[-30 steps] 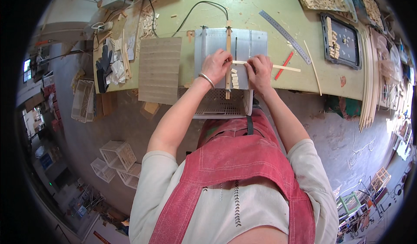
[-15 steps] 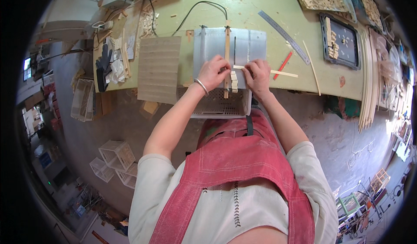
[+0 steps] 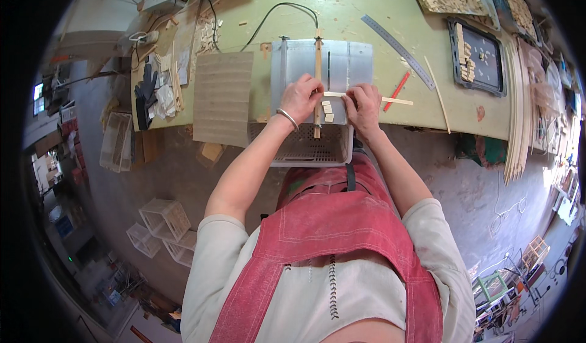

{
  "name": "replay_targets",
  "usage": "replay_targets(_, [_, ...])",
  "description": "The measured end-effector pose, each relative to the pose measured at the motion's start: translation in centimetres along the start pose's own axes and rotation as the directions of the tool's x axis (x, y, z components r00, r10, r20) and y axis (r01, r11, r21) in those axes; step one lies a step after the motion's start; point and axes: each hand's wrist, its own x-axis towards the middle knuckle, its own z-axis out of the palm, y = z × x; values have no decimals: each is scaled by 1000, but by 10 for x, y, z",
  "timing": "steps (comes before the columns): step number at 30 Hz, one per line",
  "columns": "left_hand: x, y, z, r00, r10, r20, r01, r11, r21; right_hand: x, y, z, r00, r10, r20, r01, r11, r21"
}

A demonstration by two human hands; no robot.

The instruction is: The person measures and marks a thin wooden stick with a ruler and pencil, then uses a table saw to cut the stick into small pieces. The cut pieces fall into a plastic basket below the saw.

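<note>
A thin pale wooden strip (image 3: 397,101) lies crosswise over a metal plate (image 3: 360,56), by the near end of its dark slot (image 3: 329,68). My right hand (image 3: 364,106) is closed on this strip, pinching it between thumb and fingers. Curled at the strip's left end is my left hand (image 3: 301,97), its fingertips against a long wooden bar (image 3: 318,62) that runs front to back across the plate. What the left fingertips hold is hidden. Several small cut wooden blocks (image 3: 328,111) lie in a short row between my hands, near the plate's front edge.
Under the plate's front edge sits a white plastic crate (image 3: 311,153). Corrugated cardboard (image 3: 223,95) lies to the left. Rightward are a red marker (image 3: 397,91), a steel ruler (image 3: 397,50), another strip (image 3: 437,95) and a black tray (image 3: 479,59) with blocks.
The strip has slid a little to the left in my right hand. My left fingers have drawn up to its end. The row of small blocks has shifted and looks shorter.
</note>
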Motion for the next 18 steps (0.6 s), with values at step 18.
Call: replay_targets(18, [26, -4, -4, 999, 11, -33, -8, 997, 76, 25, 15, 5, 999, -31, -23, 31, 999, -30])
